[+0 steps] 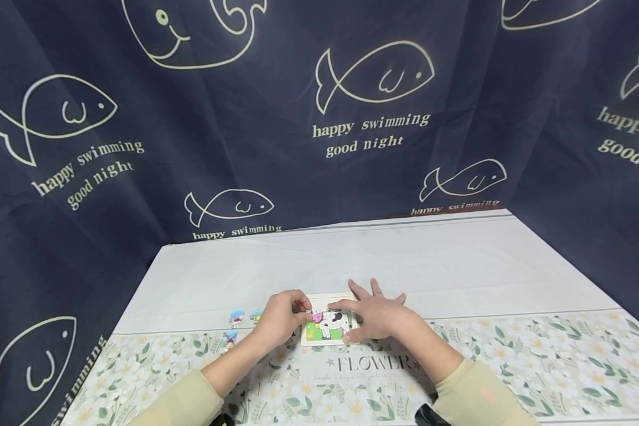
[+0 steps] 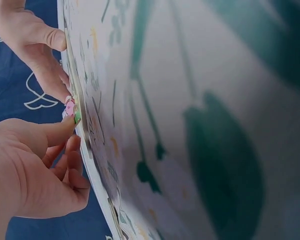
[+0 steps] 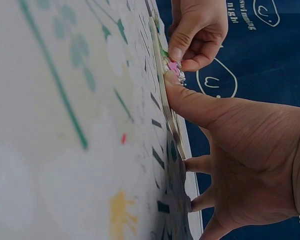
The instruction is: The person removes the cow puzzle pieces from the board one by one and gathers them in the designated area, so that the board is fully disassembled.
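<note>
A small jigsaw board (image 1: 325, 342) with a pale border lies on the table, showing a black-and-white cow on green grass. Between thumb and index finger my left hand (image 1: 284, 316) pinches a puzzle piece (image 2: 69, 107) with a pink cow's muzzle, at the left part of the picture. The piece stands slightly proud of the board in both wrist views. My right hand (image 1: 378, 313) is spread over the board's right side; its thumb presses the near edge and its index finger touches the upper part. Fingers partly hide the picture.
Several loose puzzle pieces (image 1: 236, 316) lie left of the board, some partly behind the left hand. A floral cloth (image 1: 511, 361) covers the near part of the white table (image 1: 431, 266). Dark blue fish-print curtains (image 1: 298, 171) hang behind and at both sides.
</note>
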Tool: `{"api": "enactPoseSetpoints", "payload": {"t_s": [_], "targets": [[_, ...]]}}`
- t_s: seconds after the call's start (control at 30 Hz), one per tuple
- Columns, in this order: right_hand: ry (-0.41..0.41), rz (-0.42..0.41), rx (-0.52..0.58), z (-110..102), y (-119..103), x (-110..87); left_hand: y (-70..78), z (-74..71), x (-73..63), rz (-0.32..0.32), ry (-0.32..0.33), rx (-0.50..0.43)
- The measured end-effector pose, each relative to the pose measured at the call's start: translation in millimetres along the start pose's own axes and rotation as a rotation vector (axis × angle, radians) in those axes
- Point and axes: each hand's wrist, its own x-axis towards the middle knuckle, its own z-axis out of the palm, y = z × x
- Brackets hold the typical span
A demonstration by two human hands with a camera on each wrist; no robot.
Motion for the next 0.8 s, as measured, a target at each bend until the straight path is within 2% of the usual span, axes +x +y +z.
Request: {"api": "enactPoseSetpoints", "payload": {"t_s": [0.27,0.67,0.8], "targets": [[0.001,0.001,0.007,-0.8,-0.8,-0.8,-0.2,-1.3,-1.6,-0.018,0.001,-0.100],[0.002,0.002,0.015,0.0,-0.5,-1.1,-2.4,-2.3,-1.1,-0.155,0.010,-0.291],[0.002,0.004,0.019,0.3,-0.4,-0.2,-5.6,-4.1,-0.5,-0.188,0.014,-0.325]]}}
